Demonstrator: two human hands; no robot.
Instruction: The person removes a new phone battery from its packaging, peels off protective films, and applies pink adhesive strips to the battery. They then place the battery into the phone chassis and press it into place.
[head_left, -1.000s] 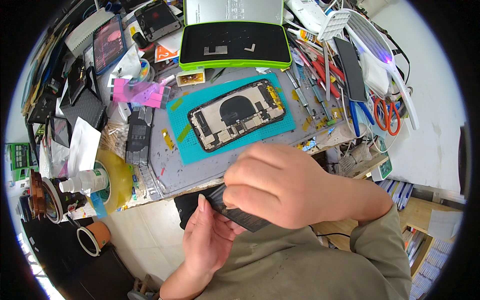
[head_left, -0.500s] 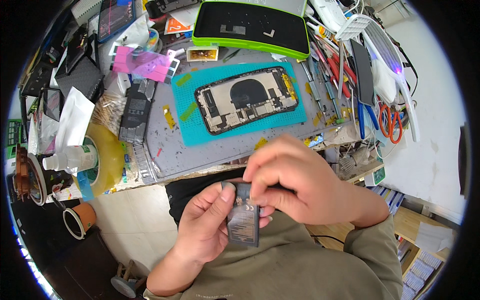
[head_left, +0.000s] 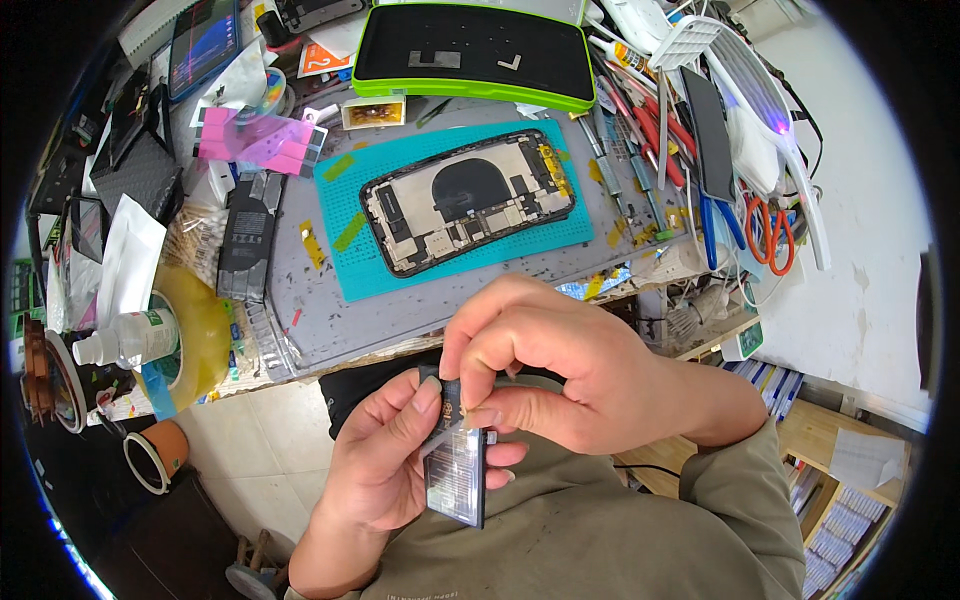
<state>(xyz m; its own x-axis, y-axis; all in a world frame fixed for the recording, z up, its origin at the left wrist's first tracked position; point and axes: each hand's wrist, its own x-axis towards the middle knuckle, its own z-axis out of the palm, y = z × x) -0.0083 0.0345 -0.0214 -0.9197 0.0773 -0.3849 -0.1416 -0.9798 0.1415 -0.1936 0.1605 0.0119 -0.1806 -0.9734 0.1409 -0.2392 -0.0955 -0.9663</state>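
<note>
Bench crowded at the back and sides; your open room is the front strip of the mat and the air over your lap.

Your left hand and right hand sit below the bench edge, nothing crowding them. On the grey work mat you can pass along the bare near strip. The opened black phone body on its teal pad blocks the middle, the green-rimmed black tray closes the back, the row of pliers and screwdrivers walls the right, and the yellow tape roll and black rectangular battery hem the left.
</note>
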